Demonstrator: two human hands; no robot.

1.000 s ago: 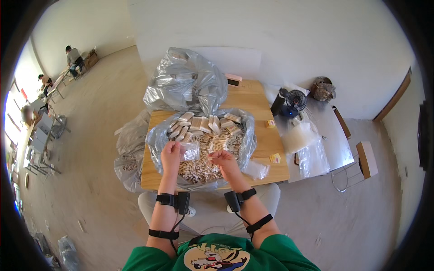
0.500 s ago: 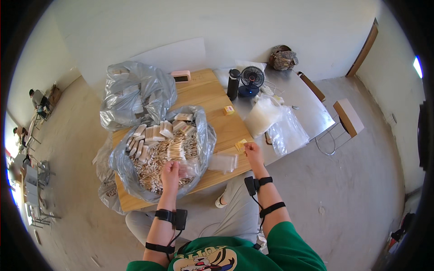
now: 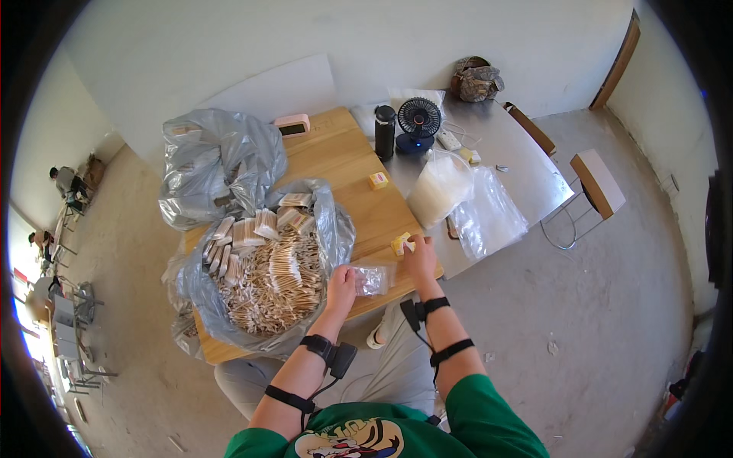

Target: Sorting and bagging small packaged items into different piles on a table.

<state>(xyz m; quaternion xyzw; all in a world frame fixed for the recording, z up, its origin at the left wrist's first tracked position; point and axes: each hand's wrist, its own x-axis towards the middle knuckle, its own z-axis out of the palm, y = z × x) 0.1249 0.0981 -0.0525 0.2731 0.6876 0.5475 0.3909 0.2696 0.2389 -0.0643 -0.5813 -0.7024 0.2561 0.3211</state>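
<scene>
My left hand (image 3: pixel 340 288) rests on the near edge of the wooden table (image 3: pixel 347 164), its fingers on a small clear plastic pouch (image 3: pixel 372 278). Just to its left lies a big grey plastic bag (image 3: pixel 267 275), open and full of thin wooden sticks with several wrapped bundles at the back. My right hand (image 3: pixel 419 256) is at the table's near right corner, fingertips touching a small yellow block (image 3: pixel 401 243). A second yellow block (image 3: pixel 377 181) sits further back on the table.
A second, closed grey bag (image 3: pixel 217 164) lies at the back left. A metal table (image 3: pixel 496 168) to the right carries clear plastic bags (image 3: pixel 466 202), a small black fan (image 3: pixel 418 122) and a dark bottle (image 3: pixel 385 131). A stool (image 3: pixel 588 183) stands beyond it. People sit far off left.
Both hands have left the stick pile. My right hand reached right to the yellow block at the table corner, and my left hand moved to the clear pouch. My head turned right.
</scene>
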